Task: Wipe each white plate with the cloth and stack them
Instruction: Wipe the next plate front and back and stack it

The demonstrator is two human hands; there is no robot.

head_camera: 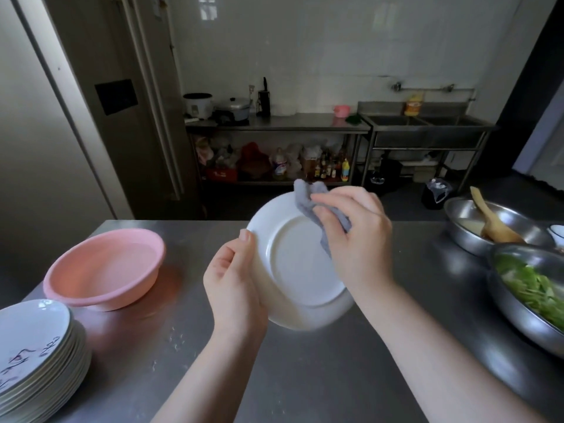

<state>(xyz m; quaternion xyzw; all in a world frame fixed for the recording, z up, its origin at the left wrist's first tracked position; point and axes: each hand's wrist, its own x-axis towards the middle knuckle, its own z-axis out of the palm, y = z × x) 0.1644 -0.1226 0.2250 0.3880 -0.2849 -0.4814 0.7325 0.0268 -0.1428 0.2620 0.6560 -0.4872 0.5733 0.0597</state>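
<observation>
White plate point(293, 270) held tilted above steel counter point(305, 377), underside up, left hand point(235, 279) gripping its rim. Grey cloth point(308, 206) bunched in right hand point(354, 239), pressed near far edge. Risk: hard rubbing levering plate from one-sided grip. Stack point(39, 355) sitting far left.

A steel table point(305, 377) fills the lower view. At about 9 o'clock a pink basin point(105, 268) sits on it. At 8 o'clock, just beside the basin, stands a stack of plates point(36, 358). At 3 o'clock are two steel bowls: one point(488, 222) with a wooden spatula, one point(531, 294) with greens.
</observation>
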